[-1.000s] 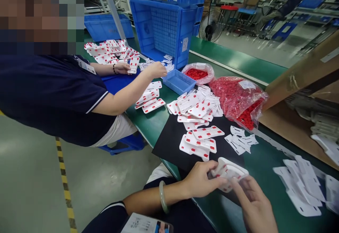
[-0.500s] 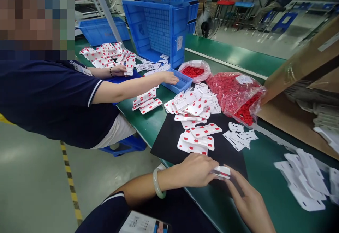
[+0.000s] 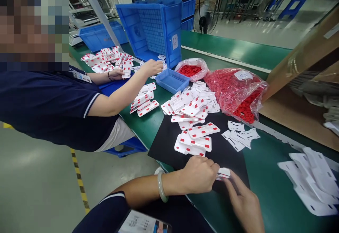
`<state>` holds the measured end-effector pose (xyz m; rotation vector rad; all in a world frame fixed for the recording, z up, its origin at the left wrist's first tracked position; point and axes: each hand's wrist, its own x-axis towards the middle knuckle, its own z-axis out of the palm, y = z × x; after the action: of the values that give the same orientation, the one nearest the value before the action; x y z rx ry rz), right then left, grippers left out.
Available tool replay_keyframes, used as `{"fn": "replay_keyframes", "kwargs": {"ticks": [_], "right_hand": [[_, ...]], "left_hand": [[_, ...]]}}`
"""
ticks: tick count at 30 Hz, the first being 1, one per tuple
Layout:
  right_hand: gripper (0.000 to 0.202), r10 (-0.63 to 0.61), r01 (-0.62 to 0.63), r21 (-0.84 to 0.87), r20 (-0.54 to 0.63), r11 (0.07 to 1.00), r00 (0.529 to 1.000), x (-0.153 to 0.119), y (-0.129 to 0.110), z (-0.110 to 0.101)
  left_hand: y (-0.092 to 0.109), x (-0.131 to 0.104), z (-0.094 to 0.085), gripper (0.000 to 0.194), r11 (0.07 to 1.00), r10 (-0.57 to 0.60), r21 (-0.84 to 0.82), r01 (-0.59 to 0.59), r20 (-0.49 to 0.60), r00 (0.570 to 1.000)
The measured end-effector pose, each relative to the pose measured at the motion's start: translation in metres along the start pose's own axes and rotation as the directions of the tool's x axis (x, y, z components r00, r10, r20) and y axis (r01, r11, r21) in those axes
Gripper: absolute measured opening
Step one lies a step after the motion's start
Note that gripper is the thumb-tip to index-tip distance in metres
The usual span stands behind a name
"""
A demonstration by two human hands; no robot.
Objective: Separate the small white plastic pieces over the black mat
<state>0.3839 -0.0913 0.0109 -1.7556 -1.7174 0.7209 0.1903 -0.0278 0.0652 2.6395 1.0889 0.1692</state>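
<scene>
Since half a second ago, the co-worker's hand (image 3: pixel 153 67) has pulled back from the small blue tray (image 3: pixel 172 80) and now sits up by the big tipped blue crate (image 3: pixel 156 28), while the person's own two hands have hardly moved.

Take the black mat (image 3: pixel 169 137) on the green table (image 3: pixel 265 176) as the middle of things. Far left of the mat sits the co-worker in a dark shirt, with one hand holding a white and red piece (image 3: pixel 127 68) and a spread of more such pieces (image 3: pixel 104 58) behind it. Just left of the mat lie a few white pieces with red spots (image 3: pixel 144 102). At the near edge of the mat is the left hand (image 3: pixel 198 174) — curled in a loose fist, its fingertips pinching one end of a small white plastic piece (image 3: pixel 224 173). A pale bangle (image 3: pixel 161 187) rings that wrist. The right hand (image 3: pixel 245 204) meets it from the other side, fingers stretched out and touching the same piece, which lies low on the mat's near right corner.

On the mat, above the hands, rest two small stacks of finished pieces (image 3: pixel 194 143), and behind them a bigger heap (image 3: pixel 190 104). Off the mat's far right corner are two bags of red bits (image 3: pixel 238 93) — one small, one large. Right of the mat lie plain white pieces (image 3: pixel 239 134), and farther right a blurry white pile (image 3: pixel 312 183) beside a brown cardboard box (image 3: pixel 302 84).
</scene>
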Motion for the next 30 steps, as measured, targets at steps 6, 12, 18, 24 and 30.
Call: {"fn": "replay_keyframes", "kwargs": {"ticks": [6,12,18,24,30], "right_hand": [[0.037,-0.014,0.010,0.036,0.104,0.999,0.994,0.008,-0.002,-0.008],[0.049,-0.388,0.414,-0.214,0.156,0.885,0.908,0.014,-0.025,-0.014],[0.034,-0.516,0.527,-0.366,0.136,0.767,0.846,0.013,-0.039,0.000],[0.032,-0.605,0.608,-0.423,0.161,0.672,0.780,0.016,-0.052,0.003],[0.030,-0.628,0.618,-0.449,0.149,0.645,0.764,0.015,-0.052,0.007]], "left_hand": [[0.001,0.001,0.005,0.017,0.998,0.037,0.048,-0.035,-0.042,0.998],[0.001,-0.010,0.000,0.021,0.997,0.052,0.056,-0.047,-0.093,0.994],[-0.014,-0.040,-0.018,0.022,0.996,-0.086,-0.036,0.085,-0.054,0.995],[-0.024,-0.045,-0.016,0.010,0.996,-0.054,-0.070,0.052,-0.028,0.998],[-0.025,-0.044,-0.011,0.008,0.997,-0.036,-0.075,0.034,-0.031,0.999]]}}
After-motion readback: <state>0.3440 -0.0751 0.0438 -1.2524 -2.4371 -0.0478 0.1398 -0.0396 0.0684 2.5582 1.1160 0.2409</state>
